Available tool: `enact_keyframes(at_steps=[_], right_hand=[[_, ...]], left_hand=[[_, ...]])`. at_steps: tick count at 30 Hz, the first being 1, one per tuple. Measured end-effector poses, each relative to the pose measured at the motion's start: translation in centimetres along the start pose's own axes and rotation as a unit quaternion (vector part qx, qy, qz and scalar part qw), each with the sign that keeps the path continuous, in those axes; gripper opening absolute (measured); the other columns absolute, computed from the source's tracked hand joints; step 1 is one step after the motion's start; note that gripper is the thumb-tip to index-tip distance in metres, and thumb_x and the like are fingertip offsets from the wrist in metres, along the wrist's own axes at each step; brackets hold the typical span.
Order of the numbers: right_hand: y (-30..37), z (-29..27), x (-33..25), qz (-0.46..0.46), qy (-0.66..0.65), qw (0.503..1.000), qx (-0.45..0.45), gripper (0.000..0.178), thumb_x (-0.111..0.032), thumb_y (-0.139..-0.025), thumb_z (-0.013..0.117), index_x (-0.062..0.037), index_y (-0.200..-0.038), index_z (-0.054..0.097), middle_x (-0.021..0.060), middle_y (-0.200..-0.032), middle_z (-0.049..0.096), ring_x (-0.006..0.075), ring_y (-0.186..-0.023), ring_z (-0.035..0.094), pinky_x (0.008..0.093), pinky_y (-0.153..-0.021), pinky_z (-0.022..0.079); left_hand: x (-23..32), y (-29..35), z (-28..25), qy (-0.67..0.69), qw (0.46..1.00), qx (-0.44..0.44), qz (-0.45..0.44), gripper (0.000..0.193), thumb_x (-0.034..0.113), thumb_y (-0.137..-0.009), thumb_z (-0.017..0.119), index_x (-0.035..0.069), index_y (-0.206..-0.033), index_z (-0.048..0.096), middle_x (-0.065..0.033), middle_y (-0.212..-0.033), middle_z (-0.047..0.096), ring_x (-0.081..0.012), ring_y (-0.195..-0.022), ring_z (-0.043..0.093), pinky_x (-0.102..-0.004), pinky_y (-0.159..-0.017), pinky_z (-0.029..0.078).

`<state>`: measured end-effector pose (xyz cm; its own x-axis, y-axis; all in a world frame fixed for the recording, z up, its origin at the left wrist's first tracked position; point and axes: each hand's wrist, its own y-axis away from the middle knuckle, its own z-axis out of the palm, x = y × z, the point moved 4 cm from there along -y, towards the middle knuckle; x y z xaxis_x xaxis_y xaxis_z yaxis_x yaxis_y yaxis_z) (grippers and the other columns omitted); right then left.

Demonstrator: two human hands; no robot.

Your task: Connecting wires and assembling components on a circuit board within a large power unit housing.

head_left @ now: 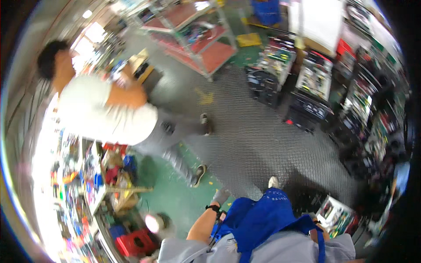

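In a workshop, green floor [175, 221] to the left of the blue apron [261, 215], and ahead of the apron a dark mat [263, 140] with raised pattern. Under the apron straps, a grey shirt [280, 250]; just ahead of the apron, the tip of a light shoe [273, 182].

Left hand [221, 196] in grey glove, just beside the apron at its left, with a black band [213, 207] on the wrist. Fingers blurred; cannot tell if wide, narrow or holding something. Right hand [312, 216] at the right edge of the apron, mostly hidden; cannot tell its grip either. Nearest to this hand, just to the right of the apron, an open case [333, 215] with circuit board inside; cannot tell if touching.

Farther ahead and to the right of the apron, more open machines [313, 83] in a crowded group. Far ahead of the apron, a metal cart [218, 55] with red shelves. Ahead and to the left of it, a co-worker [105, 111] in white shirt and grey trousers.
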<state>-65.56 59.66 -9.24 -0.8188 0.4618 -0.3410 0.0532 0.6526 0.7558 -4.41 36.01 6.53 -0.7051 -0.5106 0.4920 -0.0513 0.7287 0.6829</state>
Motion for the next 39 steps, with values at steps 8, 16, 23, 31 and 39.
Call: enact_keyframes(at_steps=[8, 16, 23, 31, 39], right_hand=[[-14.0, -20.7, -29.7, -0.206, 0.419, 0.88, -0.08, 0.023, -0.024, -0.076, 0.064, -0.0108, -0.094, 0.068, 0.0182, -0.088, 0.068, 0.0334, -0.087, 0.066, 0.0453, -0.073, 0.053], [-27.3, -22.6, -46.8, 0.004, -0.04, 0.998, -0.052, 0.021, -0.023, -0.076, 0.063, -0.0065, -0.088, 0.066, 0.0158, -0.089, 0.069, 0.0315, -0.082, 0.068, 0.0426, -0.068, 0.053], [-22.3, -12.9, -66.7, -0.407, 0.532, 0.715, -0.197, 0.021, -0.021, -0.075, 0.06, -0.0036, -0.085, 0.066, 0.0196, -0.089, 0.067, 0.0343, -0.086, 0.067, 0.0442, -0.07, 0.053], [-23.7, -9.2, -87.5, -0.224, 0.003, 0.961, -0.166, 0.024, -0.023, -0.081, 0.061, -0.0031, -0.092, 0.068, 0.009, -0.077, 0.066, 0.0187, -0.066, 0.062, 0.0327, -0.064, 0.051], [-36.3, -4.8, -89.0, -0.354, 0.329, 0.86, -0.166, 0.036, -0.035, -0.088, 0.055, -0.0031, -0.099, 0.068, 0.0164, -0.101, 0.067, 0.0318, -0.092, 0.064, 0.0412, -0.08, 0.05]], left_hand=[[-4.7, 2.9, -2.6, 0.202, 0.958, 0.16, -0.126, 0.056, 0.028, -0.083, 0.065, 0.0, -0.129, 0.052, -0.0173, -0.11, 0.066, -0.0252, -0.099, 0.064, -0.0336, -0.085, 0.049], [-21.3, 7.8, 12.2, -0.087, 0.994, 0.028, -0.051, 0.019, 0.02, -0.079, 0.057, 0.013, -0.096, 0.062, -0.0134, -0.099, 0.065, -0.0312, -0.081, 0.063, -0.0389, -0.068, 0.05], [-26.1, 3.3, 3.7, 0.052, 0.986, 0.16, -0.006, 0.016, 0.019, -0.081, 0.056, 0.016, -0.094, 0.064, -0.0126, -0.083, 0.064, -0.0335, -0.075, 0.064, -0.0423, -0.062, 0.05], [-28.1, -3.2, -22.7, 0.468, 0.794, 0.327, -0.209, 0.046, 0.026, -0.083, 0.063, -0.004, -0.118, 0.059, -0.0119, -0.1, 0.068, -0.0157, -0.083, 0.062, -0.0291, -0.07, 0.05], [-33.7, -7.5, -22.1, 0.457, 0.805, 0.266, -0.27, 0.047, 0.031, -0.078, 0.064, -0.001, -0.113, 0.063, -0.021, -0.107, 0.066, -0.029, -0.098, 0.065, -0.036, -0.085, 0.05]])
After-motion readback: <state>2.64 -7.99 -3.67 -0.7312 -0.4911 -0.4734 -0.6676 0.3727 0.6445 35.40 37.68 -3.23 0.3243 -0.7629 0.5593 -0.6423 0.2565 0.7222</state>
